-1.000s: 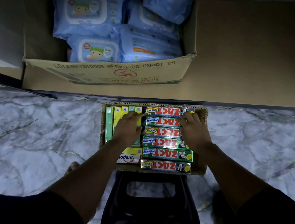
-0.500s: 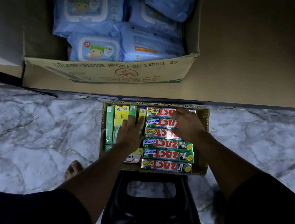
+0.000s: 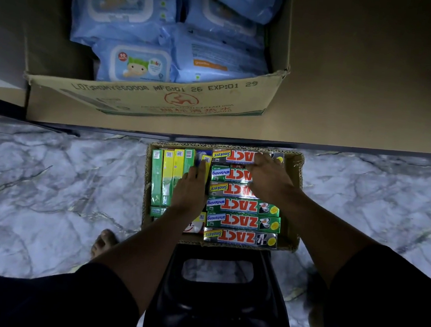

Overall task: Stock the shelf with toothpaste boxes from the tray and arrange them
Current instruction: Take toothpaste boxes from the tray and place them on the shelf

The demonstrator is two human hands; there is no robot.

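Left fingers [image 3: 192, 173] lay close together, pointing forward along a narrow yellow toothpaste box [image 3: 206, 160] standing on edge in the tray; could not tell whether they pinched it or only rested against it. Left hand [image 3: 190, 191] covered the near ends of the neighbouring green and yellow boxes [image 3: 167, 175], also on edge in a row. Right fingers [image 3: 256, 166] were bent, slightly spread, across the ZACT Smokers box [image 3: 233, 156] at the far end and the ZACT Whitening box [image 3: 224, 173] next to it; grip could not be confirmed. Right hand [image 3: 272, 182] hid the right half of the third ZACT box. Three more ZACT boxes [image 3: 240, 222] lay flat nearer, side by side. All sat in a cardboard tray [image 3: 293, 195] resting on a black plastic stool [image 3: 218, 305] over a marbled floor [image 3: 52, 189]. A bare foot [image 3: 103, 242] showed left of the stool. Beyond the tray, the tan shelf [image 3: 369, 98] held an open carton [image 3: 150, 98] of blue baby wipes packs [image 3: 134, 64]; no toothpaste on it.
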